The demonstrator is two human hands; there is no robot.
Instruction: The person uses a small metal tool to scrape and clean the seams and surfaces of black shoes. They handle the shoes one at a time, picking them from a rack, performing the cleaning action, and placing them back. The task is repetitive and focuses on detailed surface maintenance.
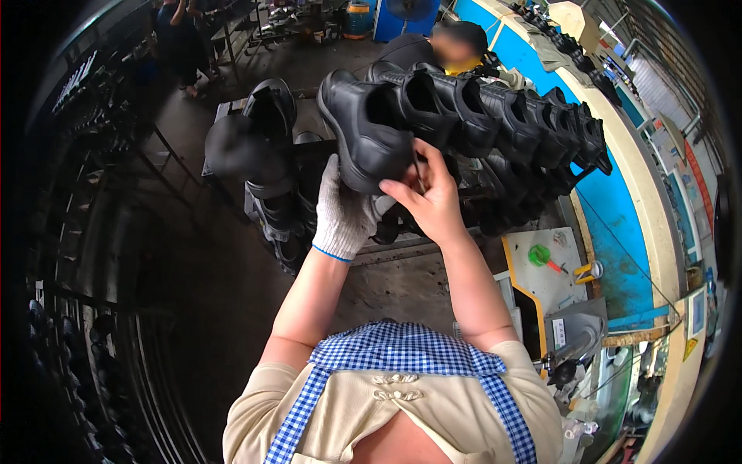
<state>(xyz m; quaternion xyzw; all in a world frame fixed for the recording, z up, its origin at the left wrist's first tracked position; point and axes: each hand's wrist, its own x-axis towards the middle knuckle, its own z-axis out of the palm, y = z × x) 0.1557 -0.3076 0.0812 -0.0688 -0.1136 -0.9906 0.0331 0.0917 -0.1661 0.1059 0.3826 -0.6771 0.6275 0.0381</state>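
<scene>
A black shoe (369, 127) is held up in front of the rack, its toe pointing away and its opening upward. My left hand (341, 215), in a white knit glove with a blue cuff edge, supports it from below and along the left side of the sole. At the heel, my bare right hand (433, 189) closes its thumb and fingers on the shoe's back edge. A thin dark strip shows between those fingers, too small to name. Right beside the held shoe, a row of similar black shoes (471, 116) stretches off to the right.
More black shoes (270, 112) sit on the rack to the left. A co-worker in a dark cap (464, 35) is behind the row. To the right stand a blue-sided conveyor (626, 232) and a white-topped table (541, 263) bearing a green item (539, 255). Another person (182, 46) stands far left.
</scene>
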